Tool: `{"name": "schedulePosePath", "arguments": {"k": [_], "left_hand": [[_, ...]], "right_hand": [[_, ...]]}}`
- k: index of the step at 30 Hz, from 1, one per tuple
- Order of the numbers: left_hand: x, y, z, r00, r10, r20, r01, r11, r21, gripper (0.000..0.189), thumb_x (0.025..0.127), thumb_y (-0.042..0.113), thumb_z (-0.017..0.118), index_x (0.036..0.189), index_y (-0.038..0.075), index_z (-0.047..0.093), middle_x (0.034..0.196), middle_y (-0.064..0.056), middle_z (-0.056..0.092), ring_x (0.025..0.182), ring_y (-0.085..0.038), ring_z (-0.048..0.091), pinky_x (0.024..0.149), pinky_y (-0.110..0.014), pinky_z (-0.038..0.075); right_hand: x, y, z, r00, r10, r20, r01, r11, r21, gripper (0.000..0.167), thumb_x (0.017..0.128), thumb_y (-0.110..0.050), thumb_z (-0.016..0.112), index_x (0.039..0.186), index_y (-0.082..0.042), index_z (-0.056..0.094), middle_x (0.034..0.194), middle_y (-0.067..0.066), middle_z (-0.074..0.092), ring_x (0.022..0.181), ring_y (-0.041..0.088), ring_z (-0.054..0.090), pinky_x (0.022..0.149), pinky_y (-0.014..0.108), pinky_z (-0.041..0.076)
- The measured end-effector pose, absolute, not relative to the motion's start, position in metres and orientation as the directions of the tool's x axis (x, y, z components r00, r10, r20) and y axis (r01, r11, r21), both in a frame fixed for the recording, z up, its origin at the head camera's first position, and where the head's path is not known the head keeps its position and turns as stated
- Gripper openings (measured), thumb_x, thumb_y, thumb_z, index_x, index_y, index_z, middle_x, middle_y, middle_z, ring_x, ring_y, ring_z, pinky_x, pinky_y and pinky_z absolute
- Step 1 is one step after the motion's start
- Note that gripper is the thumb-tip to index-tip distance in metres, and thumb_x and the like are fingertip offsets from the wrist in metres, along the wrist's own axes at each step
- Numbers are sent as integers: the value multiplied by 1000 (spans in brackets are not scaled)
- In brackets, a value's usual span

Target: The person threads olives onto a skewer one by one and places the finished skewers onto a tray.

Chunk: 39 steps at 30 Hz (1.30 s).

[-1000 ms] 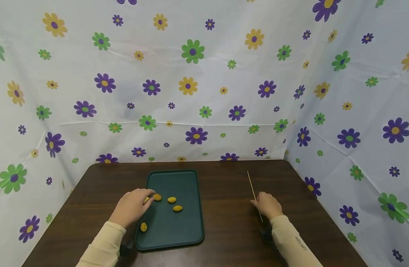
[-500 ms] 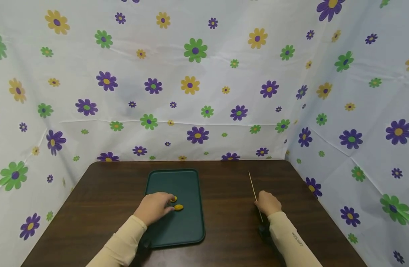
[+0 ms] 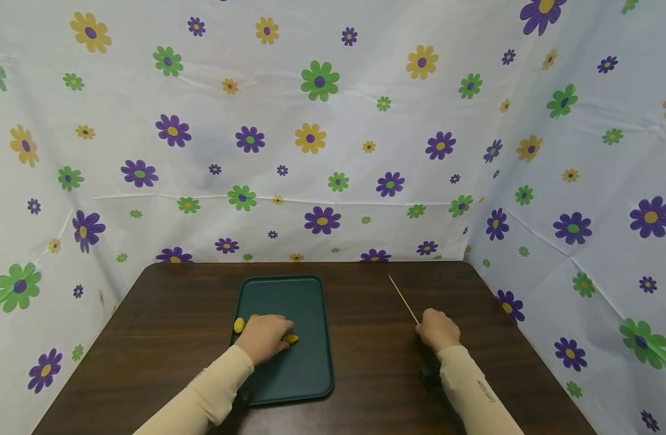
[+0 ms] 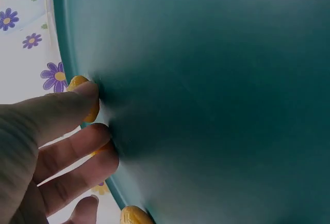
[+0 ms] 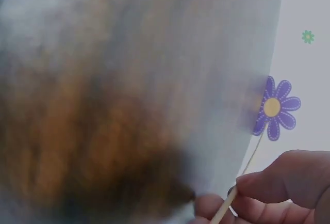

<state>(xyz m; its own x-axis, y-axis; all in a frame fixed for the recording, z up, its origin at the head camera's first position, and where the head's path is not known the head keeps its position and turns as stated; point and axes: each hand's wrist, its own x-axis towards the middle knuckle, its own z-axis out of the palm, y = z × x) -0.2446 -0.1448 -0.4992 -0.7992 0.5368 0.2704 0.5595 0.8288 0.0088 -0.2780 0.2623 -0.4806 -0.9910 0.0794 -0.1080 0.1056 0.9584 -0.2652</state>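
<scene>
Over the dark green tray [image 3: 306, 368], my left hand [image 3: 263, 338] reaches down with thumb and fingertips apart around a small, glossy yellow oval piece [image 3: 292, 339], which looks like preserved fruit. In the left wrist view, the thumb overlaps one yellow piece [image 4: 93, 112], and two fingers partly cover another. A further yellow piece [image 4: 135, 216] shows at that view's lower edge. On the tray's left side lies another yellow piece [image 3: 239, 325]. My right hand [image 3: 439, 330] pinches a thin wooden skewer [image 3: 404, 299] between thumb and fingers, its long end slanting up to the left.
The tray lies on a dark brown wooden table [image 3: 365, 374], left of its middle. Behind the table and along its sides hangs a white flower-print cloth [image 3: 333, 133]. My left forearm sleeve [image 3: 202, 386] crosses the tray's near left corner.
My left hand has moved right across the tray, from the left-side pieces to those near the middle. The skewer in my right hand has swung its far end to the left.
</scene>
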Motion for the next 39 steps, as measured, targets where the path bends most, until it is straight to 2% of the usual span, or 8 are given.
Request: {"name": "schedulePosePath", "arguments": {"k": [5, 10, 18, 27, 32, 39], "left_hand": [[-245, -144, -497, -808, 519, 278, 552, 832, 52, 19, 78, 25, 89, 90, 20, 75, 82, 5, 69, 72, -13, 66, 59, -33, 54], [-248, -150, -488, -845, 468, 259, 519, 835, 183, 15, 82, 20, 86, 90, 20, 74, 83, 6, 69, 71, -11, 64, 61, -32, 53], [-259, -168, -456, -922, 317, 222, 385, 806, 450, 17, 87, 11, 81, 103, 15, 75, 93, 3, 71, 81, -11, 65, 77, -37, 58], [-265, -175, -444, -912, 326, 249, 410, 713, 569, 19, 91, 11, 77, 110, 11, 75, 96, 3, 71, 83, -10, 65, 78, -33, 57], [-265, -171, -445, -911, 333, 245, 412, 682, 604, 20, 93, 11, 75, 113, 11, 74, 98, 3, 71, 83, -9, 63, 72, -28, 55], [-263, -167, -445, -913, 326, 244, 404, 657, 637, 22, 94, 13, 74, 116, 12, 74, 101, 4, 71, 85, -9, 62, 72, -27, 54]], "right_hand": [[-277, 265, -477, -999, 41, 22, 31, 939, -342, 19, 91, -8, 66, 73, -5, 61, 66, 5, 57, 59, 23, 53, 53, 41, 44], [-279, 265, -475, -985, 23, 169, -51, 904, -425, 14, 92, -3, 61, 79, -3, 57, 68, 6, 56, 59, 23, 52, 54, 40, 45], [-284, 263, -470, -887, -46, 460, -271, 858, -437, 5, 94, 5, 64, 91, 2, 61, 75, 11, 62, 66, 26, 57, 64, 46, 48], [-287, 249, -460, -754, -152, 639, -471, 803, -365, 14, 88, 11, 70, 90, -3, 69, 85, 11, 70, 76, 27, 65, 72, 47, 53], [-285, 232, -453, -667, -211, 714, -558, 777, -292, 16, 83, 11, 74, 85, -5, 70, 81, 7, 69, 77, 28, 65, 71, 45, 48], [-280, 212, -451, -617, -266, 740, -620, 743, -250, 20, 82, 11, 74, 83, -8, 70, 80, 3, 68, 76, 23, 63, 69, 41, 45]]}}
